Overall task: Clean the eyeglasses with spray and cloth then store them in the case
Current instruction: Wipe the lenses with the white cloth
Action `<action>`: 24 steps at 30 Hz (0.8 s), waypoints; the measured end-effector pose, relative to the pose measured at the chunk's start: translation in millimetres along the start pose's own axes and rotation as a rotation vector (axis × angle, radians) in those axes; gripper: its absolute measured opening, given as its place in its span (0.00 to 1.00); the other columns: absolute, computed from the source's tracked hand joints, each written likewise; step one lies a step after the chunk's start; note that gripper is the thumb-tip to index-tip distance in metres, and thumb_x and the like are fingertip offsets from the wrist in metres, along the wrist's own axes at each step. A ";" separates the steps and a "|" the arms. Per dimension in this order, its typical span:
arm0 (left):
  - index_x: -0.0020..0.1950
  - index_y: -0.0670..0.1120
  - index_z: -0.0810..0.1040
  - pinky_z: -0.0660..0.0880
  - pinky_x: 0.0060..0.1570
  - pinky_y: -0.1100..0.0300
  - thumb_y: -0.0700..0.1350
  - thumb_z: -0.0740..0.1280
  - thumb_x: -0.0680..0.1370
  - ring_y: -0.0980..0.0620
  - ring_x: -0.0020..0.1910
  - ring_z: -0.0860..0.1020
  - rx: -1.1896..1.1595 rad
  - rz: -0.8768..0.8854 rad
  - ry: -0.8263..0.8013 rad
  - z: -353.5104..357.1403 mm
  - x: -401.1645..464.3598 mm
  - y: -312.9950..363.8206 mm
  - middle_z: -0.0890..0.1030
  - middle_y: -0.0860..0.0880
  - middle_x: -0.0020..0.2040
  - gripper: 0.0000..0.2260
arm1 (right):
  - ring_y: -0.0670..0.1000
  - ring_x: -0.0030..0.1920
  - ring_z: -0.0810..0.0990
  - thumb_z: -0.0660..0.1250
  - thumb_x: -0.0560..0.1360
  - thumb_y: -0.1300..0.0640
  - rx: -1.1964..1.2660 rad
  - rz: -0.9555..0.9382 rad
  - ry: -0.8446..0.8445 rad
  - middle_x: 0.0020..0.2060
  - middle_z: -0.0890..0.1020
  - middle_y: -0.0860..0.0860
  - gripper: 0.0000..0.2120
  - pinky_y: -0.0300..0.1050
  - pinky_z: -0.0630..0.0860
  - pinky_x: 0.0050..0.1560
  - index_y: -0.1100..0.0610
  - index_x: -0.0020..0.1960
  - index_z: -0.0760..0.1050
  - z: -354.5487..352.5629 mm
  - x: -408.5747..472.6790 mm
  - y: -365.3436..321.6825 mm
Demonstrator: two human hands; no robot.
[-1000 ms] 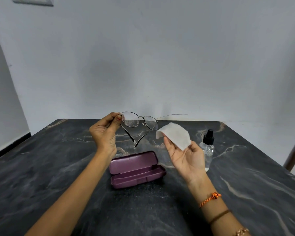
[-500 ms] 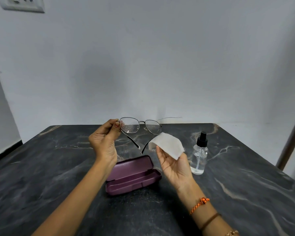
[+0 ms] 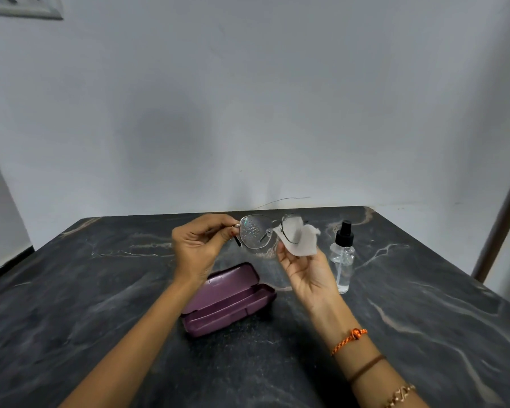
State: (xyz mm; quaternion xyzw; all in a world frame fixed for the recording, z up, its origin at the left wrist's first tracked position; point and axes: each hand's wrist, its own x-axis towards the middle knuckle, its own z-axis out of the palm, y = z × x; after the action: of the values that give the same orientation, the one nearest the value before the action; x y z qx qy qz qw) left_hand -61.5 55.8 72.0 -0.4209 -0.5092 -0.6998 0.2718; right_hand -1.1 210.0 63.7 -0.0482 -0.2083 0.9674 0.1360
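My left hand (image 3: 199, 248) pinches the left hinge of thin metal eyeglasses (image 3: 255, 232), holding them above the table. Spray droplets cover the left lens. My right hand (image 3: 305, 269) holds a white cloth (image 3: 302, 241), which is wrapped against the right lens. The open purple case (image 3: 227, 301) lies on the table under my hands. A clear spray bottle (image 3: 342, 257) with a black nozzle stands upright just right of my right hand.
The dark marble table (image 3: 100, 304) meets a pale wall at its far edge. A wall socket (image 3: 24, 5) is at the top left. A thin wire (image 3: 286, 200) runs along the wall behind the table. A brown post (image 3: 501, 219) stands at the right.
My right hand has brought the cloth up and left onto the right lens. The glasses have turned a little, their temples now hidden. The camera has tilted.
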 end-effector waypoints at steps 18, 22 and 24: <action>0.39 0.48 0.82 0.78 0.37 0.66 0.39 0.73 0.64 0.58 0.34 0.81 0.416 -0.026 -0.403 -30.4 17.6 9.6 0.82 0.63 0.35 0.07 | 0.53 0.42 0.80 0.52 0.80 0.50 -0.155 -0.088 -0.020 0.43 0.79 0.56 0.17 0.40 0.81 0.33 0.60 0.45 0.73 6.7 -0.2 -9.0; 0.37 0.60 0.82 0.78 0.37 0.68 0.30 0.74 0.64 0.59 0.35 0.82 0.453 -0.018 -0.329 -41.8 22.8 8.2 0.82 0.64 0.35 0.22 | 0.61 0.42 0.83 0.58 0.75 0.54 -0.017 0.086 -0.096 0.45 0.83 0.63 0.16 0.56 0.80 0.43 0.66 0.53 0.73 3.5 -3.3 -11.7; 0.38 0.61 0.82 0.78 0.38 0.69 0.29 0.73 0.64 0.59 0.35 0.82 0.460 -0.001 -0.304 -46.8 25.7 9.2 0.82 0.64 0.35 0.24 | 0.67 0.47 0.81 0.63 0.63 0.61 0.063 0.132 -0.166 0.52 0.80 0.68 0.23 0.63 0.77 0.46 0.70 0.56 0.72 2.4 -7.1 -13.1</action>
State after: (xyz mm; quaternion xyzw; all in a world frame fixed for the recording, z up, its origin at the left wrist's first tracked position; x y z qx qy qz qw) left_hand -81.5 10.0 92.8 -0.4480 -0.6899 -0.4949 0.2802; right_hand 8.5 218.5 71.6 0.0226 -0.1846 0.9810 0.0556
